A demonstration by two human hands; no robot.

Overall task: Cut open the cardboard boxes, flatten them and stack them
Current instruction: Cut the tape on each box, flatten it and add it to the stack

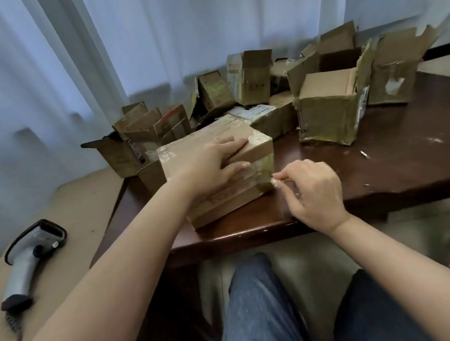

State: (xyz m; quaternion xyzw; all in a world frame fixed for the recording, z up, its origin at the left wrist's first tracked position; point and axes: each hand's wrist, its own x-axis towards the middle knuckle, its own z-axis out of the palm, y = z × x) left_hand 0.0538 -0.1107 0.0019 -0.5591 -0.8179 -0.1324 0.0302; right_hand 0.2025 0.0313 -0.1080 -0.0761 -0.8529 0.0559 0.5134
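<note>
A closed, taped cardboard box [254, 148] lies near the front edge of the dark wooden table [399, 162]. My left hand [213, 165] rests flat on its top, fingers spread and straight, thumb along the near side. At the box's right front corner, my right hand [315, 189] pinches a small end of clear tape [274, 180] between thumb and fingertips. No cutting tool shows in either hand.
Several opened, torn boxes crowd the back of the table, the largest [329, 114] at the right. A handheld barcode scanner [29, 256] lies on a tan surface at the left. Tape scraps [364, 154] dot the table at right. My knees are below the table edge.
</note>
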